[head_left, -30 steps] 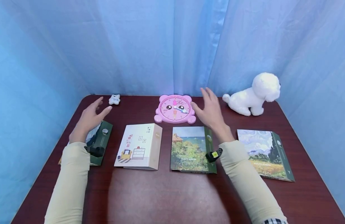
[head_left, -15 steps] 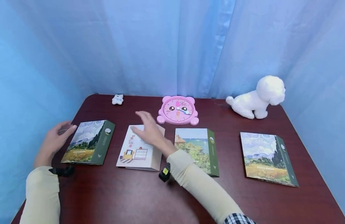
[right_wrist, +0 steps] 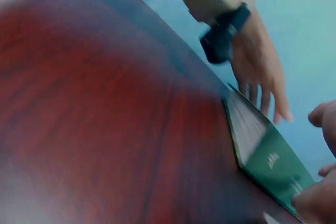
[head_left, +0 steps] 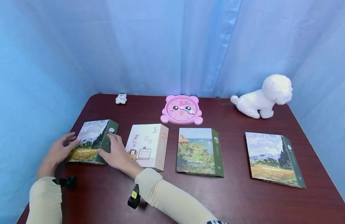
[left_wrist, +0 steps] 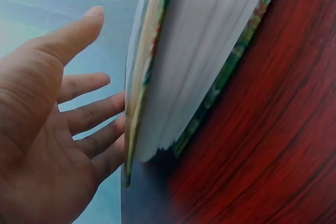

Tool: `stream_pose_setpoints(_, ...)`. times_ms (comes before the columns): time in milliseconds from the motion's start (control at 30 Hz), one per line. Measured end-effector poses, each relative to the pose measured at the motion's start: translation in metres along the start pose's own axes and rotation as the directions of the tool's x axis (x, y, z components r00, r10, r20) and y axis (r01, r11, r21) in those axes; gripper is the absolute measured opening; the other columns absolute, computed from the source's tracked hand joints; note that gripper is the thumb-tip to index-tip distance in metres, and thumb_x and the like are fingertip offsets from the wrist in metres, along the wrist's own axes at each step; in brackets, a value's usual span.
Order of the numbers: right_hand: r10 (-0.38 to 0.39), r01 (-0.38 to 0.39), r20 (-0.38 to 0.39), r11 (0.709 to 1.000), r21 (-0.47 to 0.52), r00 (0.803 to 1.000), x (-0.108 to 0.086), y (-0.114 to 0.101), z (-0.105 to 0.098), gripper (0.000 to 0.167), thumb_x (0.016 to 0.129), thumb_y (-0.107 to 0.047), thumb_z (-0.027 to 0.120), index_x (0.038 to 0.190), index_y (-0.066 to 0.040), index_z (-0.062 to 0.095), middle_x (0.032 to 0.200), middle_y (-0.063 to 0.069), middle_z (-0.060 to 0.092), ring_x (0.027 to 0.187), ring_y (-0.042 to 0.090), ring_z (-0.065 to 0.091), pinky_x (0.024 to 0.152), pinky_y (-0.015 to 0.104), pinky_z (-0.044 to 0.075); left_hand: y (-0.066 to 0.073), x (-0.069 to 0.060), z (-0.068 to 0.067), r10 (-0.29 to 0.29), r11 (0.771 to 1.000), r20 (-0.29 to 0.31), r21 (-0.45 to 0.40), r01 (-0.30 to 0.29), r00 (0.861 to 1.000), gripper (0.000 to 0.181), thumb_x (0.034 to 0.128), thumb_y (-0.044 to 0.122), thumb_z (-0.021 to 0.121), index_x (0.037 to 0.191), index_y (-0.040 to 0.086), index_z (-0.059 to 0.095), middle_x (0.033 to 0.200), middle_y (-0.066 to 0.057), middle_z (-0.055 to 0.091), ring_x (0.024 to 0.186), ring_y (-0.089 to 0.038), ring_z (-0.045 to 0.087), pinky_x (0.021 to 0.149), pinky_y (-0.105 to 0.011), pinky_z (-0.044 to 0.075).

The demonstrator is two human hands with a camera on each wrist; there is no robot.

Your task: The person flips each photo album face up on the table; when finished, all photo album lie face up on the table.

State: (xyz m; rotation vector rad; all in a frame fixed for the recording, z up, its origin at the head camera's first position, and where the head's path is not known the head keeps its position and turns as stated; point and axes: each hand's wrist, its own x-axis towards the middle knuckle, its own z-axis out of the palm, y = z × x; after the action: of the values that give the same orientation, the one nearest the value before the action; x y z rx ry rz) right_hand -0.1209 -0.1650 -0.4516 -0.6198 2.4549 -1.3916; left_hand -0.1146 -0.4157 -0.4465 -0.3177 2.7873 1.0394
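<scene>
A photo album with a landscape painting on its cover and a green spine lies at the far left of the table. My left hand is at the album's left edge, fingers extended. In the left wrist view the thumb stands apart from the cover, and the fingertips reach the cover's edge or pass behind it. Over the album's green spine my right hand hovers with loosely bent fingers; whether it touches is unclear. Only part of that hand shows in the right wrist view.
A white album with a furniture drawing lies right of the hands, then a seaside-painting album and another landscape album. Behind them are a small white bear, a pink clock and a white plush dog. Blue curtains surround the table.
My right hand has swept left from beside the pink clock, across the white album, to the leftmost album's spine. My left hand has moved from above that album to its left edge.
</scene>
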Motion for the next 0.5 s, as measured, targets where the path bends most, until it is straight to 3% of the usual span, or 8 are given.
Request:
stream_pose_setpoints(267, 0.215, -0.213, 0.048, 0.976, -0.04, 0.975, -0.008, -0.017, 0.027, 0.078, 0.093, -0.041, 0.058, 0.153, -0.01, 0.019, 0.16, 0.006, 0.01, 0.144, 0.016, 0.023, 0.108, 0.025, 0.036, 0.006, 0.007, 0.01, -0.099, 0.994, 0.045, -0.04, 0.101, 0.994, 0.091, 0.0928, 0.058, 0.048, 0.149, -0.008, 0.017, 0.143, -0.039, 0.029, 0.126, -0.051, 0.035, 0.097, -0.062, 0.038)
stream_pose_setpoints(500, 0.242, -0.242, 0.034, 0.97, -0.002, 0.97, -0.007, -0.018, 0.031, 0.073, 0.094, -0.035, 0.058, 0.153, -0.012, 0.022, 0.16, 0.003, 0.011, 0.143, 0.013, 0.026, 0.107, 0.023, 0.037, 0.016, 0.007, 0.01, -0.131, 0.99, 0.065, -0.04, 0.134, 0.989, 0.089, 0.0929, 0.054, 0.051, 0.147, -0.009, 0.021, 0.141, -0.039, 0.031, 0.123, -0.048, 0.039, 0.095, -0.056, 0.042)
